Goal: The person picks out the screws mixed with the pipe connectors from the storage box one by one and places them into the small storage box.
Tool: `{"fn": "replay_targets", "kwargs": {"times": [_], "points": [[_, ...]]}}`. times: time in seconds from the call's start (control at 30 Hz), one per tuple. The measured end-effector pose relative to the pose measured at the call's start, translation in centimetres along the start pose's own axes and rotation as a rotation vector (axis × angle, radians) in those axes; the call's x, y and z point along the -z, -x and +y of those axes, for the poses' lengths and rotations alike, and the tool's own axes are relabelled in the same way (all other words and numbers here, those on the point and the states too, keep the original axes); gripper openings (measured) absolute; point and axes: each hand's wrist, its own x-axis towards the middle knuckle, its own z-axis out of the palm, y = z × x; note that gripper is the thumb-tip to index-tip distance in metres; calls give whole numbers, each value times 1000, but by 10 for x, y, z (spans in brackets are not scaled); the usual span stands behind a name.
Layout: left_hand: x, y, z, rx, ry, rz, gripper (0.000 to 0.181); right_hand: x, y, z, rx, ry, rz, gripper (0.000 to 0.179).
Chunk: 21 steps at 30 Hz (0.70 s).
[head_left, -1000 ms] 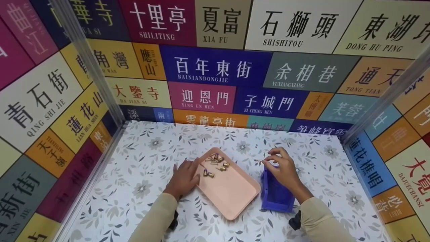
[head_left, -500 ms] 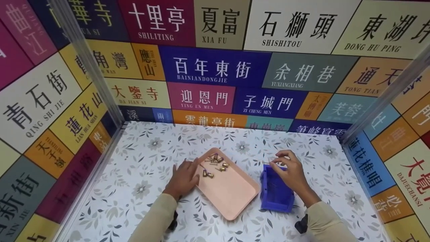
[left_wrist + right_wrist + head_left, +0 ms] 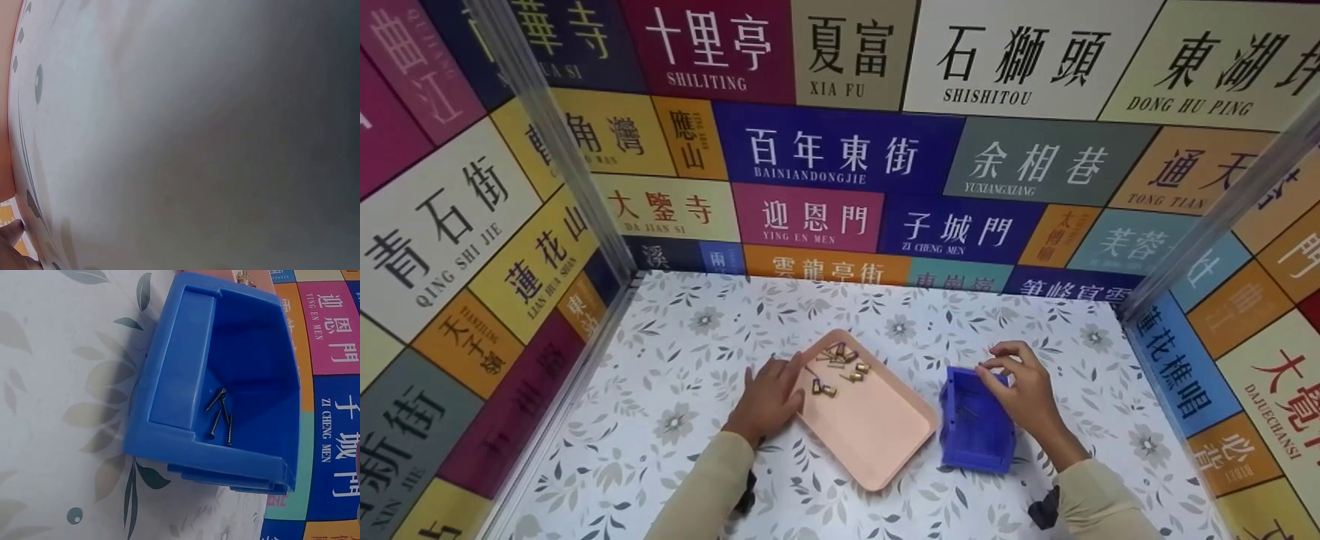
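Observation:
My left hand (image 3: 769,401) rests at the left edge of a pink tray (image 3: 870,442), fingers fairly straight and touching its rim. In the tray's far part lie several brass-coloured cylinders (image 3: 830,391) and thin screws (image 3: 835,364). My right hand (image 3: 1024,386) is raised over the far right side of a blue plastic bin (image 3: 976,454), thumb and forefinger together in a pinch. A small thin piece shows faintly at the fingertips; its kind cannot be told. Inside the bin, the right wrist view shows several dark screws (image 3: 215,424).
White cloth with a leaf pattern (image 3: 675,420) covers the table. Panels with printed place names (image 3: 840,142) stand around the back and sides. In the left wrist view the tabletop fills most of the picture, with the pink tray (image 3: 4,112) at its edge.
The right hand has moved right and a little nearer, from the bin's far left corner to its right side, still pinching. The left hand and tray have stayed in place.

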Motion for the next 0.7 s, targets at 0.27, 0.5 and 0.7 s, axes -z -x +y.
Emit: {"fn": "replay_targets", "kwargs": {"times": [0.27, 0.5, 0.7], "points": [[-3, 1, 1, 5, 9, 7, 71, 4, 4, 2, -40, 10, -6, 9], [-2, 3, 2, 3, -1, 2, 72, 4, 5, 2, -47, 12, 5, 9], [2, 1, 1, -25, 3, 10, 71, 4, 4, 2, -48, 3, 20, 11]]}}
